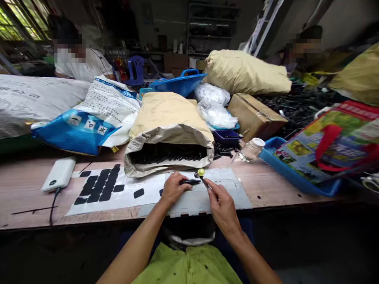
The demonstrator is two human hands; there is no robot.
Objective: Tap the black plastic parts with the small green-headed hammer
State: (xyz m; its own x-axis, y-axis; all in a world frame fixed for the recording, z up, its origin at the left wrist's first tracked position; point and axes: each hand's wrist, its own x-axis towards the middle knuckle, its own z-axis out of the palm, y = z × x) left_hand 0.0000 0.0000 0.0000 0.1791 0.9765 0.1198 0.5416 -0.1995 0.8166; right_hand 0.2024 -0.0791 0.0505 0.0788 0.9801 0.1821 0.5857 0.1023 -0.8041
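My left hand (173,189) pinches a short black rod (189,182) and holds it level just above a grey sheet (225,193) on the wooden bench. My right hand (222,205) grips a thin tool with a small yellow-green tip (201,172), and that tip sits at the right end of the black rod. Straight behind my hands lies an open tan paper sack (168,130) full of black rods.
Black foam pads (99,185) stick to a white sheet at left, beside a white power bank (59,173) with a cable. A small glass jar (251,149), a cardboard box (254,116), blue trays, more sacks and a colourful bag (334,142) crowd the bench. Two people sit behind.
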